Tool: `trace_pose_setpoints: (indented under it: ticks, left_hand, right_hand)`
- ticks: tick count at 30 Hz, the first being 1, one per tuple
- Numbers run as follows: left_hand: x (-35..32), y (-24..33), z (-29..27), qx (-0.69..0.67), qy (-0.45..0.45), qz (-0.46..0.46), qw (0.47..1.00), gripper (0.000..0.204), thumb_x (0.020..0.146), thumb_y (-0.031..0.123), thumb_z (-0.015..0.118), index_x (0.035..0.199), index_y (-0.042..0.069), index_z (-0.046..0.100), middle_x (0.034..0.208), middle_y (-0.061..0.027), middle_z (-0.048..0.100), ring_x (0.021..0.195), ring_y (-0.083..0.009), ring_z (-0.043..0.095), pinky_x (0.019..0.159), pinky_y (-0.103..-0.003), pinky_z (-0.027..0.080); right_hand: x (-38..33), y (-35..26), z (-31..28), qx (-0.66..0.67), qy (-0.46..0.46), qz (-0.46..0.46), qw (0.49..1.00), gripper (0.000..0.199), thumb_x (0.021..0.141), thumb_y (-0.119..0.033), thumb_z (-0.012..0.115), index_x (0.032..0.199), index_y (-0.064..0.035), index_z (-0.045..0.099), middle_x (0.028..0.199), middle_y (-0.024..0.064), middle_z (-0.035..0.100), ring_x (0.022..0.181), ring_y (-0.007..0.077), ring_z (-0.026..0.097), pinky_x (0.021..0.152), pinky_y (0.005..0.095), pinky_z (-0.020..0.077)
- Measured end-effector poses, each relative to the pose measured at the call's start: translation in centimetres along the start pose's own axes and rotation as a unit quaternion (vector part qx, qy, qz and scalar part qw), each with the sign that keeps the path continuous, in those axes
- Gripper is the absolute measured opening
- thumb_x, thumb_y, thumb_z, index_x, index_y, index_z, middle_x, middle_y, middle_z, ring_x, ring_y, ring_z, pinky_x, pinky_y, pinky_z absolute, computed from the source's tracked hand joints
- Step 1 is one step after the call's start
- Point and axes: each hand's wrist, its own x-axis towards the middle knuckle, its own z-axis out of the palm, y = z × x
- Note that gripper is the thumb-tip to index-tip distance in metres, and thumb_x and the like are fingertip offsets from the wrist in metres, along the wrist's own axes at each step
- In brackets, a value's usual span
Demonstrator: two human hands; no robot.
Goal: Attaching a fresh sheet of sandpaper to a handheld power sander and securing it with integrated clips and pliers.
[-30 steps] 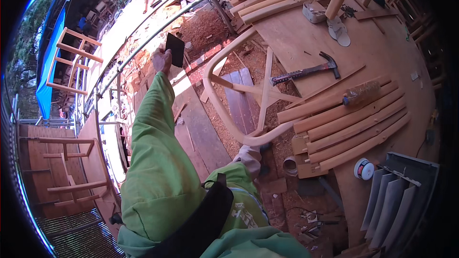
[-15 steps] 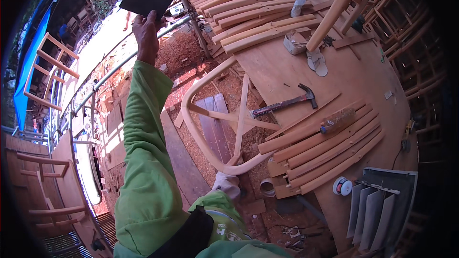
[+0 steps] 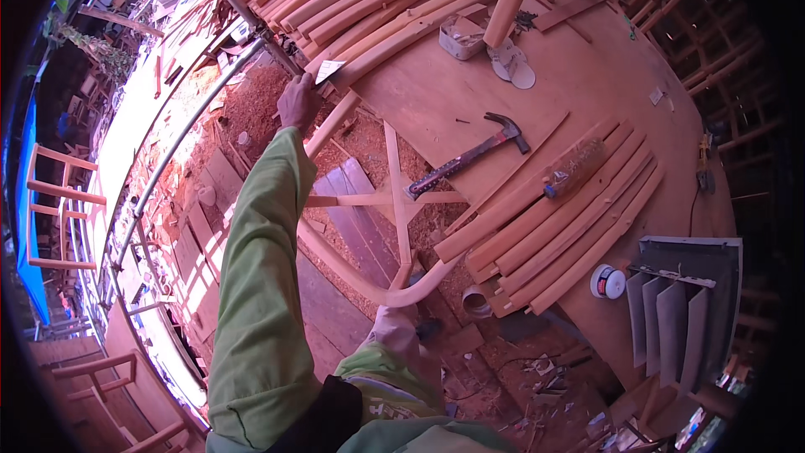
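Observation:
My left hand is stretched out far from me and pinches a small sheet of sandpaper by the upper end of a curved wooden chair frame. The frame is a bent U-shaped rail with thin cross struts, and it leans off the edge of the plywood table. My right hand is closed around the frame's lower bend, close to my body. Both arms wear green sleeves.
A hammer lies on the table beside a stack of curved wooden slats with a plastic bottle on them. A tape roll and grey sandpaper sheets lie at the right. Another person's sandalled feet stand on the far table.
My left hand swung the sandpaper sheet up high, then brought it down to the frame's upper end by the table edge. My right hand kept its hold on the lower bend.

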Motion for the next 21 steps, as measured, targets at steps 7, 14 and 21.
trace_pose_setpoints:
  ticks: [7, 14, 21]
  left_hand:
    - [0.1, -0.6, 3.1, -0.057, -0.070, -0.087, 0.992, 0.023, 0.088, 0.023, 0.069, 0.102, 0.006, 0.062, 0.097, -0.0212, 0.069, 0.094, -0.0447, 0.069, 0.078, -0.055, 0.051]
    - [-1.9, 8.4, -4.5, -0.345, 0.113, -0.017, 0.932, 0.022, 0.097, 0.014, 0.072, 0.102, -0.005, 0.060, 0.091, -0.0095, 0.062, 0.085, -0.0220, 0.058, 0.082, -0.037, 0.049]
    - [-10.1, 27.0, -12.8, -0.538, 0.022, 0.129, 0.833, 0.017, 0.098, 0.002, 0.073, 0.105, -0.007, 0.061, 0.094, -0.0211, 0.075, 0.068, -0.0213, 0.071, 0.063, -0.032, 0.061]
  right_hand:
    - [-6.6, 5.8, 0.1, 0.149, 0.122, 0.071, 0.979, 0.025, 0.090, -0.012, 0.070, 0.112, -0.0037, 0.063, 0.086, 0.0132, 0.069, 0.063, 0.0258, 0.070, 0.055, 0.0391, 0.0621]
    - [-20.3, 16.4, 3.6, 0.203, 0.202, 0.079, 0.955, 0.030, 0.100, -0.016, 0.067, 0.126, -0.0017, 0.061, 0.095, 0.0132, 0.070, 0.073, 0.0270, 0.074, 0.060, 0.0408, 0.0643]
    - [-28.9, 28.4, 8.7, 0.149, 0.279, 0.103, 0.943, 0.021, 0.095, -0.004, 0.065, 0.115, 0.0011, 0.064, 0.095, 0.0125, 0.069, 0.080, 0.0250, 0.074, 0.064, 0.0387, 0.0666]
